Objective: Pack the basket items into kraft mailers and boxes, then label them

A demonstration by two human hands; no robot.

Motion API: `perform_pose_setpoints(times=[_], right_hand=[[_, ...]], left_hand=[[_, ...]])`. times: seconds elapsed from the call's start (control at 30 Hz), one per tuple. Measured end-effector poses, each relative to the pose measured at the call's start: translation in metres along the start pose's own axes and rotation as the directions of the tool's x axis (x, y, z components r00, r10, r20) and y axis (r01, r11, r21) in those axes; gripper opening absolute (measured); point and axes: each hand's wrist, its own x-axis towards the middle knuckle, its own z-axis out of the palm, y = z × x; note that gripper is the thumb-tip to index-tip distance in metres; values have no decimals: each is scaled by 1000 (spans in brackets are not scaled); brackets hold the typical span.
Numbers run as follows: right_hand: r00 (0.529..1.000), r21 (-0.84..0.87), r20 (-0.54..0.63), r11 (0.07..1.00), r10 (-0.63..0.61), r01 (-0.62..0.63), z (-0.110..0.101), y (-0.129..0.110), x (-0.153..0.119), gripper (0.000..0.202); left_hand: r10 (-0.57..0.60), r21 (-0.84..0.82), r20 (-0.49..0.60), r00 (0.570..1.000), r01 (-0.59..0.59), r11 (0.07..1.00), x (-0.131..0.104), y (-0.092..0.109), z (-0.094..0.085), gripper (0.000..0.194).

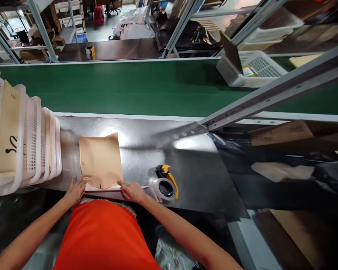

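Observation:
A flat brown paper bag (100,159) lies on the shiny metal worktable (197,176), its near edge at the table's front. My left hand (74,192) presses on the bag's near left corner. My right hand (133,191) presses on its near right corner, fingers flat on a strip of tape running along that edge. The strip leads right to a tape dispenser (166,183) with a yellow and black handle, which rests on the table just right of my right hand.
A stack of white plastic baskets (30,146) with a brown envelope inside stands at the left. A green conveyor belt (129,88) runs behind the table, carrying a white basket (250,69). A metal frame bar (270,93) slants overhead on the right.

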Motion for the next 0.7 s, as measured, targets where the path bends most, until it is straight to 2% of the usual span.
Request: perform_pose_setpoints(times=[0.13, 0.27, 0.4, 0.53, 0.7], right_hand=[[999, -38, 4, 998, 50, -49, 4, -18, 11, 36], [996, -48, 1, 995, 91, -90, 8, -29, 19, 33], [998, -14, 22, 998, 57, -57, 6, -18, 17, 29], [999, 53, 39, 998, 25, -27, 3, 0, 12, 34], [999, 178, 18, 983, 35, -38, 8, 16, 3, 39]], left_hand=[[8, 27, 17, 1000, -9, 1000, 4, 1, -1, 39], [-8, 32, 11, 1000, 8, 999, 5, 1, 5, 42], [-29, -12, 12, 1000, 29, 1000, 4, 3, 8, 45], [-48, -71, 19, 999, 50, 996, 4, 5, 4, 45], [-86, -139, 49, 995, 92, 986, 3, 4, 1, 49]])
